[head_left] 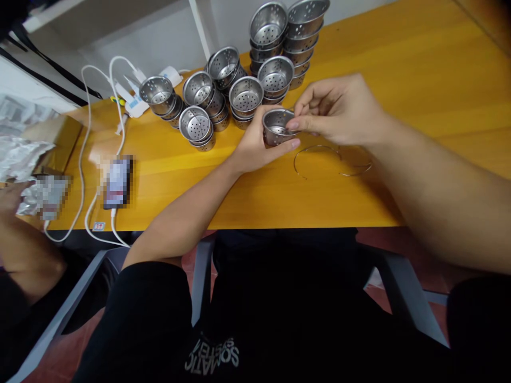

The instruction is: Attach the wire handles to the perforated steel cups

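A small perforated metal cup (275,139) is cradled in my left hand (255,142), with the thumb along its near side and the other fingers behind it. My right hand (333,109) is closed in a pinch at the cup's right rim. A thin wire (319,147) curls in loops over the table just below my right hand and runs up toward it; its end at the fingertips is too fine to see clearly. Right behind my left hand are stacked perforated cups (246,97), and another stack (275,77) rises beside them.
Taller stacks of cups (305,45) stand at the back of the yellow table (419,80). On the left lie a phone (117,182), white cables (84,122) and a power strip (138,105). A co-worker's arm (30,247) reaches in near a foil bag (24,154).
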{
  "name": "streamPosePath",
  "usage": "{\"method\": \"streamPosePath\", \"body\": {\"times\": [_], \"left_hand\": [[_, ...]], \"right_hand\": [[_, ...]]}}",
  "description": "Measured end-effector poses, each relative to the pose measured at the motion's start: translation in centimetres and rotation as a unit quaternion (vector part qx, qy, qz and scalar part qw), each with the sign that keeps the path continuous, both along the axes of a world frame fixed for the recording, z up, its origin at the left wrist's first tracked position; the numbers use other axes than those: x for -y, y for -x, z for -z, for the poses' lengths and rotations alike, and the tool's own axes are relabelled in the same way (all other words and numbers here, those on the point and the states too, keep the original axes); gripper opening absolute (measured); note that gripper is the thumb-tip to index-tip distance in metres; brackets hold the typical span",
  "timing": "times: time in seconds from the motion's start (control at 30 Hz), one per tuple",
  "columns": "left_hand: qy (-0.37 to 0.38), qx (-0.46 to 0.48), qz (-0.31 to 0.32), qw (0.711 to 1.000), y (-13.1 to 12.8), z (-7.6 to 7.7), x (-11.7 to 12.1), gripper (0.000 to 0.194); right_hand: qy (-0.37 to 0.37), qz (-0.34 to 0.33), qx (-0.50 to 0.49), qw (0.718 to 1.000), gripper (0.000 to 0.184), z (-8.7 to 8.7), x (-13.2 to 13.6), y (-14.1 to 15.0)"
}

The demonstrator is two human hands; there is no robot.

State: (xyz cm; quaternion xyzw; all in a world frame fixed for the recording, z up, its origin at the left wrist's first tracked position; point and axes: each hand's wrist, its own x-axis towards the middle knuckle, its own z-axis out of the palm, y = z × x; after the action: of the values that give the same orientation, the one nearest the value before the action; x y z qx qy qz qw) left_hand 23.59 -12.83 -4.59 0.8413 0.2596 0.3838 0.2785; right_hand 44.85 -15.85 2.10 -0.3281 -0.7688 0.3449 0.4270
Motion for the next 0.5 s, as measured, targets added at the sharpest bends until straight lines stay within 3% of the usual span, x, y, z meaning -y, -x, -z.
{"method": "streamPosePath", "body": {"times": [0.2, 0.4, 0.5], "left_hand": [[-0.002, 0.0, -0.01, 1.0, 0.1, -0.3, 0.1, 0.086], [-0.01, -0.022, 0.001, 1.0, 0.1, 0.1, -0.1, 0.087], [0.003, -0.019, 0.008, 1.0, 0.1, 0.1, 0.0, 0.09]], "right_hand": [[0.003, -0.001, -0.004, 1.0, 0.049, -0.2, 0.3, 0.1], [-0.008, 0.001, 0.018, 1.0, 0.049, 1.4, -0.8, -0.9], [-0.026, 0.029, 0.012, 0.999, 0.046, 1.3, -0.8, -1.1]]}}
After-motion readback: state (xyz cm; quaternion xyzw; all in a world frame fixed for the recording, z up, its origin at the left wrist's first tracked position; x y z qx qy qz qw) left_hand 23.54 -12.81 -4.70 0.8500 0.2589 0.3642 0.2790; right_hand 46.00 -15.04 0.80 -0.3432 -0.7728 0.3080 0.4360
